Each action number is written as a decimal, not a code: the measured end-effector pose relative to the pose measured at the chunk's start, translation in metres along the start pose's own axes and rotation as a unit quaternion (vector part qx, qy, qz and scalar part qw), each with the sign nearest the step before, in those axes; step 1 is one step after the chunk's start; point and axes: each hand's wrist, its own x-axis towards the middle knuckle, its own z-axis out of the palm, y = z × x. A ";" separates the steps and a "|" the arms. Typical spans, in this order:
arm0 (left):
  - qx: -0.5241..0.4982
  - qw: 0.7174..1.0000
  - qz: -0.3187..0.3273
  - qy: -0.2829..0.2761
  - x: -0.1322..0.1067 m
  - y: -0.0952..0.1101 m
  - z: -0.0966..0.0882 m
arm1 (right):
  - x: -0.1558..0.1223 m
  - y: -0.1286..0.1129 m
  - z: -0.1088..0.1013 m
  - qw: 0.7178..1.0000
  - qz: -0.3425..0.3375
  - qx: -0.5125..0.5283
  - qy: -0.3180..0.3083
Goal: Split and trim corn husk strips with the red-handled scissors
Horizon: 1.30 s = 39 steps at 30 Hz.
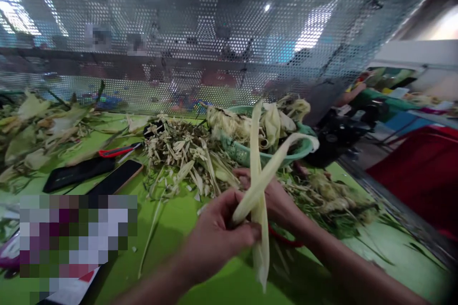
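My left hand [220, 236] pinches two pale corn husk strips [255, 171] between thumb and fingers. One strip stands upright and the other slants across it, its tip curling over at the upper right. Just behind them is my right hand [272, 195], with its fingertips by the edge of a heap of husk scraps [189, 152]. The strips partly cover that hand, so I cannot make out whether it grips anything. Below my right wrist shows a red curved object [286, 237], mostly hidden.
A green basket [236, 150] of husks stands at the back. Two dark phones [80, 172] and a red-handled cutter [119, 150] lie left. Leafy husks [32, 128] are heaped far left, silk and greens [332, 200] at right. A perforated metal screen [200, 24] rises behind the green table.
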 end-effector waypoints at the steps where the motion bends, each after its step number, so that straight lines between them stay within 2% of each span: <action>1: 0.015 1.000 0.005 0.005 0.001 0.000 -0.001 | -0.002 -0.003 -0.001 0.999 0.010 0.043 0.005; 4: 0.054 0.996 0.024 0.073 0.010 -0.003 -0.009 | -0.010 -0.018 -0.003 0.984 0.012 0.178 -0.006; 7: 0.072 0.990 0.020 0.122 0.020 -0.008 -0.017 | -0.016 -0.029 -0.001 0.974 0.020 0.221 -0.039; 11: 0.064 0.991 0.025 0.119 0.025 -0.013 -0.020 | -0.015 -0.028 0.005 0.971 0.063 0.229 -0.035; 17: 0.005 0.990 -0.013 0.143 0.023 -0.020 -0.022 | -0.013 -0.023 0.007 0.957 0.079 0.274 -0.047; 21: -0.005 0.994 0.009 0.112 0.024 -0.024 -0.023 | -0.015 -0.022 0.011 0.966 0.070 0.249 -0.011; 25: 0.037 0.994 0.037 0.095 0.027 -0.024 -0.023 | -0.016 -0.020 0.014 0.973 0.050 0.223 -0.012; 33: 0.145 0.975 0.043 0.162 0.028 -0.018 -0.026 | -0.016 -0.020 0.010 0.981 0.041 0.189 -0.005; 39: 0.165 0.972 0.050 0.163 0.028 -0.022 -0.027 | -0.016 -0.018 0.013 0.974 0.052 0.221 -0.010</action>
